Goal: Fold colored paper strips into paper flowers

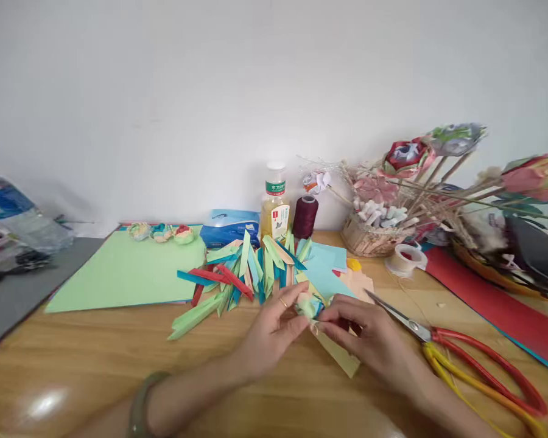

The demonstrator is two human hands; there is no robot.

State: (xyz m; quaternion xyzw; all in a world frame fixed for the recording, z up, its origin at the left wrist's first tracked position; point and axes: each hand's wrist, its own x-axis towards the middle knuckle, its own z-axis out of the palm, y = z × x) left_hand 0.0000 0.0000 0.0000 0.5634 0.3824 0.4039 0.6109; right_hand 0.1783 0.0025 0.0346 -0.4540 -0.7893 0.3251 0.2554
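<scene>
The small paper piece (309, 306), of green, blue and pale colours, is between the fingertips of the two hands, lifted above the table (201, 377). The left hand (271, 328) holds it from the left side: the forefinger lies over the upper edge and the thumb comes from below, so the gap is narrow and filled with paper. The right hand (369, 328) has thumb and forefinger brought close together, and they seem to pinch its right edge; the exact contact is blurred.

To work well here, I think the left fingers should carry the piece steadily but gently, because soft folded paper may crush easily. The right fingertips would do better with small, short pinches, pressing one fold at a time, while the left thumb keeps the base from turning.

A yellow strip (342, 356) is just below the right fingers; I cannot tell if it is joined to the piece, so it is better not to drag it. The pile of folded strips (244, 271) is beyond the left fingers. The scissors (420, 332) are to the right of the right fingers, with the tip near the knuckles, so this wrist should move carefully.
</scene>
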